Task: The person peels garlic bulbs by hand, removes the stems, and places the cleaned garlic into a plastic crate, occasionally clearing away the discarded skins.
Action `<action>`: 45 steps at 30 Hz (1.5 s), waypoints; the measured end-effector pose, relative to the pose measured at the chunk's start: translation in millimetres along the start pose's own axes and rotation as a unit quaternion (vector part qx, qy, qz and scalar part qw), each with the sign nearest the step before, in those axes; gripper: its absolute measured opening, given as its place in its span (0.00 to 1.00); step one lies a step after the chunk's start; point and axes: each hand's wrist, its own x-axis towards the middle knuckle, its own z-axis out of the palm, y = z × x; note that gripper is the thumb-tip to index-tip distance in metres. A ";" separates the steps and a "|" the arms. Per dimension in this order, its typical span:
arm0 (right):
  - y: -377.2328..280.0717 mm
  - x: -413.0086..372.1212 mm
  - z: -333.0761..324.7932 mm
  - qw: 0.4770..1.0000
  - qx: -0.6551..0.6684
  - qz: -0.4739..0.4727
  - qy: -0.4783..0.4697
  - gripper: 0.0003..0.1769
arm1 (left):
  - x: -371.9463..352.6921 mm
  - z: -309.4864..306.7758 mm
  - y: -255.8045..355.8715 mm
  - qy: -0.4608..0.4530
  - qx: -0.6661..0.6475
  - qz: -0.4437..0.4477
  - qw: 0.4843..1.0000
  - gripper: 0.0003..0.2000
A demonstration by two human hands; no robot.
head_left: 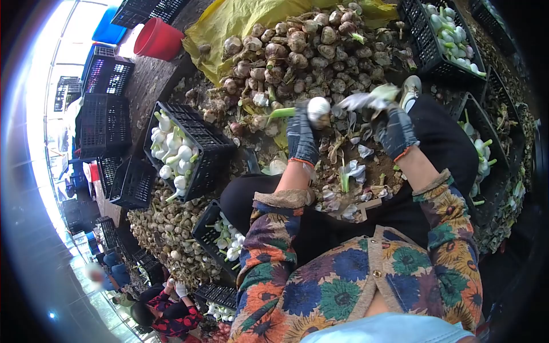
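Observation:
My left hand (302, 137), in a dark grey glove, is closed on a garlic bulb (318, 108). The bulb is white and bare of its outer skin, with a short green stem (281, 113) pointing left and a brownish root end. To the right, my right hand (396, 136), gloved too, is closed on a loose, pale garlic skin (374, 98), blurred by motion. Just beyond both hands lies a heap of unpeeled garlic (320, 51), brown and dirty. Below them, the ground is strewn with torn skins (355, 171) and a green stem piece.
Black crates of white garlic stand at left (197, 151), at upper right (440, 48) and by my right knee (486, 171). A yellow sheet (214, 34) lies under the heap. A red bucket (158, 40) stands at upper left. Another person (166, 311) sits at lower left.

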 end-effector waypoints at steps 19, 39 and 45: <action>26.5 -8.0 47.0 0.728 -0.667 0.147 -0.056 0.32 | -26.8 3.6 2.9 -0.243 0.272 0.213 0.906 0.22; 33.6 -7.2 17.9 0.644 -0.749 -0.077 -0.135 0.17 | -22.4 -7.8 -17.4 -0.177 0.350 0.315 0.864 0.16; 33.5 4.4 7.9 0.640 -0.754 -0.142 -0.022 0.14 | -22.7 -8.5 -16.9 -0.132 0.290 0.105 0.942 0.12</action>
